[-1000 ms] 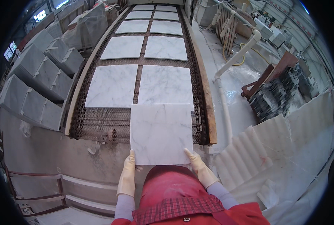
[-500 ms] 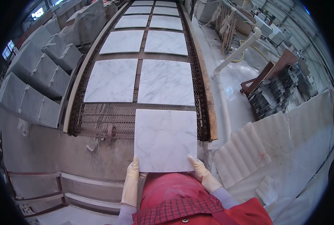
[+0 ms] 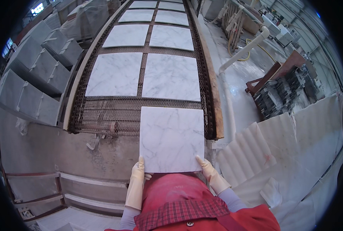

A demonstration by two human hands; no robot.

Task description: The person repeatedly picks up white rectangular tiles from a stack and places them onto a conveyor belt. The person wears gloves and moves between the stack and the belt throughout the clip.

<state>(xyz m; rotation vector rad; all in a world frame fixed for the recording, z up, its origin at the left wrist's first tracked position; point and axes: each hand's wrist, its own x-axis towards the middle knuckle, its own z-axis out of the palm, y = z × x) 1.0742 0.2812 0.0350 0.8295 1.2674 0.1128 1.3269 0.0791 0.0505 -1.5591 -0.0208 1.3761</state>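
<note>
Your left hand point(image 3: 136, 184) and right hand point(image 3: 211, 175) grasp the tile's point(image 3: 171, 139) near corners, its far edge over the belt point(image 3: 106, 115) ahead. Held so low, it could tip forward and chip on the mesh.

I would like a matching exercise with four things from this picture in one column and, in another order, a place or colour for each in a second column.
Things:
1. marble tile
2. mesh conveyor
3. white pipe
4. apron

Places or colours:
A. red, at the person's chest
B. held at its near edge by both gloved hands
C. right of the conveyor, running along it
D. carries tiles in two rows

Pairs: 1-B, 2-D, 3-C, 4-A
</note>
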